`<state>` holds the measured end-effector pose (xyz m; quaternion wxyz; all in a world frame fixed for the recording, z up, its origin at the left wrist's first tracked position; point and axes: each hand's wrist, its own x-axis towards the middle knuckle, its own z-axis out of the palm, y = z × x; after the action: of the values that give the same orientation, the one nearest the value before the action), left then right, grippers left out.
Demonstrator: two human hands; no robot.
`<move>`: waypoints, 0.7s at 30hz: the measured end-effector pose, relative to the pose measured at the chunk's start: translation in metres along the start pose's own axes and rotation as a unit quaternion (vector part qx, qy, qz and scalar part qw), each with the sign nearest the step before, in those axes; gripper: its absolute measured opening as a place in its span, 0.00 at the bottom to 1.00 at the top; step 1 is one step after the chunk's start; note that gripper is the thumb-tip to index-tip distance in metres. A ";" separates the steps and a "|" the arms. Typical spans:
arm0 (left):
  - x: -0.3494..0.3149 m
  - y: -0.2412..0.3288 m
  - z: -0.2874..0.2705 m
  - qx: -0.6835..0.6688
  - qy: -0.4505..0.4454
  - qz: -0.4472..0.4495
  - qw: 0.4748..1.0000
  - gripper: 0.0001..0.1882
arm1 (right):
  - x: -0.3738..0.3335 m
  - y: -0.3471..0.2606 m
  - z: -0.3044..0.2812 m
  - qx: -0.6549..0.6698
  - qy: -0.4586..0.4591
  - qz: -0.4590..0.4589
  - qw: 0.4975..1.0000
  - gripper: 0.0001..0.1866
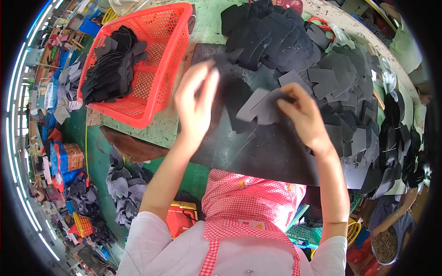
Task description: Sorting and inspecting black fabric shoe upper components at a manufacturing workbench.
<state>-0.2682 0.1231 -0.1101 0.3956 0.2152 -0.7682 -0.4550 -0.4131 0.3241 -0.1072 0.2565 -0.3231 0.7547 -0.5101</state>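
My right hand (301,112) pinches a grey cut piece of flat sheet material (262,108), notched along one side, over the dark work board (258,156). My left hand (195,96), smeared by motion, is raised at the board's left side. Its thumb and forefinger close on a blurred black cut piece (225,64), whose outline I cannot make out. Beneath the grey piece, another black piece (237,94) shows on the board. Just beyond both hands rises a heap of black cut pieces (264,34). Grey cut pieces (338,76) lie piled to the right of my right hand.
A red plastic basket (156,87) holding stacked black pieces (113,69) stands left of the board on the green table (205,27). Red-handled scissors (322,23) lie at the back. More pieces (129,191) lie low at left. Another person's arm (398,214) shows at right.
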 end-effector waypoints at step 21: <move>-0.050 0.036 -0.014 -0.103 -0.298 -0.277 0.908 0.15 | -0.042 -0.033 0.008 -0.002 -0.083 0.045 0.996 0.15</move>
<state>-0.2261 0.1677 -0.0949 0.0265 0.2321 -0.7084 -0.6660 -0.3720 0.3419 -0.0764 0.3402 -0.3307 0.7455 -0.4682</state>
